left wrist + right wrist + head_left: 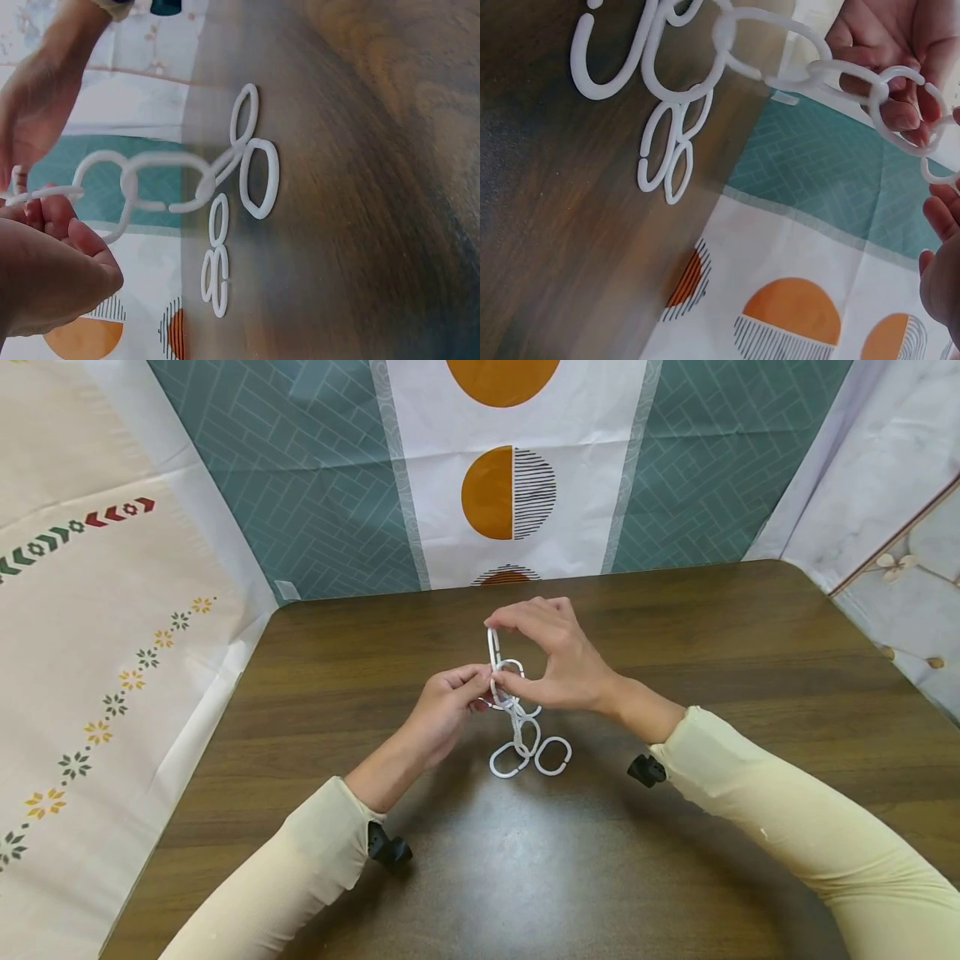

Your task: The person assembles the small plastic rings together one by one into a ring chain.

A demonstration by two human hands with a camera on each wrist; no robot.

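Note:
My left hand (446, 706) pinches a white plastic link near the top end of a short chain of white links (169, 157). With thumb and index finger spread, my right hand (562, 652) grips an oval white link (491, 639), standing upright, by its two ends. Each link has a small gap in its side, seen in the right wrist view. The chain slants down from the fingers to the wooden table, where its lower links (259, 211) lie. A few more white links (224, 217) lie on the table behind the chain. My fingertips partly hide where the upper links meet.
The brown wooden table (330, 710) extends around both hands. A teal and white patterned cloth (322, 485) hangs behind its far edge, with pale cloths at the left (82, 635) and right (900, 527). Black wrist cameras (386, 847) sit at both cuffs.

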